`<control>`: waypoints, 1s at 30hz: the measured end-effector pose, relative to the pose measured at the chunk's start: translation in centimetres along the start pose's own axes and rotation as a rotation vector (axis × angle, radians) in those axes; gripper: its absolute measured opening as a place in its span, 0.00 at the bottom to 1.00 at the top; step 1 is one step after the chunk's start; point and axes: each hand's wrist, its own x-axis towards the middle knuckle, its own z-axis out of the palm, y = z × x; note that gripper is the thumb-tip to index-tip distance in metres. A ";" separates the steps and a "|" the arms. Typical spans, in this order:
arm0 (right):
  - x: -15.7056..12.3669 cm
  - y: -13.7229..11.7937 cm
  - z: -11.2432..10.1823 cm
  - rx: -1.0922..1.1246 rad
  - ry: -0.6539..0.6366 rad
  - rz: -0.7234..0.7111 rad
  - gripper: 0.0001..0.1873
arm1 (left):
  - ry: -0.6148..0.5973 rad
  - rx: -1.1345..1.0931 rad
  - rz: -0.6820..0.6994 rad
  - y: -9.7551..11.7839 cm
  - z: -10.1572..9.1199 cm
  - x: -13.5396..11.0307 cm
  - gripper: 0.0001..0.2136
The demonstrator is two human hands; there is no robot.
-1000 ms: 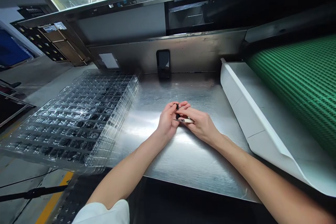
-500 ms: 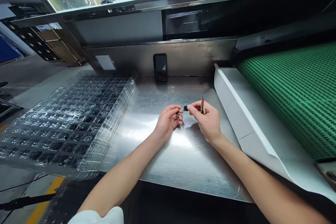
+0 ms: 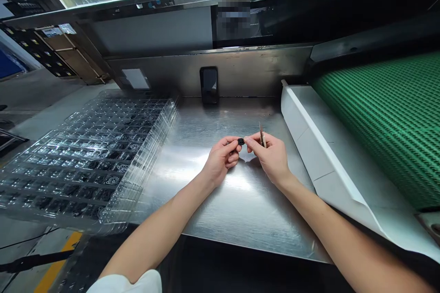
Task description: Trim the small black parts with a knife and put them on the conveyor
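Nearest me, at the left, a white sleeve (image 3: 129, 283) ends above the bare left forearm. Both arms reach in over a shiny metal table (image 3: 247, 215). Over its middle, the left hand (image 3: 220, 159) pinches a small black part (image 3: 241, 141) between thumb and fingertips, the other fingers curled. The right hand (image 3: 271, 155) has thumb and forefinger tips at the part's right side, so it sits between the two hands, above the tabletop. It looks about as long as broad; I cannot tell which way it faces. The right fingers also grip a knife (image 3: 263, 139), its long axis running near to far, the blade pointing up and away, leaning slightly left.

To the left lie stacked clear plastic trays (image 3: 146, 162); to the right runs a white trough (image 3: 318, 146), with a green belt (image 3: 385, 114) beyond it. At the far side, a phone (image 3: 209, 84) leans upright against the metal wall (image 3: 254, 71).
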 end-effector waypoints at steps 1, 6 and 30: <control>0.0 0.0 -0.1 -0.009 -0.005 0.002 0.24 | 0.007 0.003 0.004 0.0 0.0 0.0 0.20; 0.0 -0.2 0.0 -0.041 -0.074 -0.004 0.24 | 0.035 0.019 0.038 0.3 -0.1 0.1 0.24; -0.3 -0.4 -0.5 -0.303 -0.182 -0.355 0.18 | -0.098 0.110 0.049 0.5 -0.2 0.0 0.23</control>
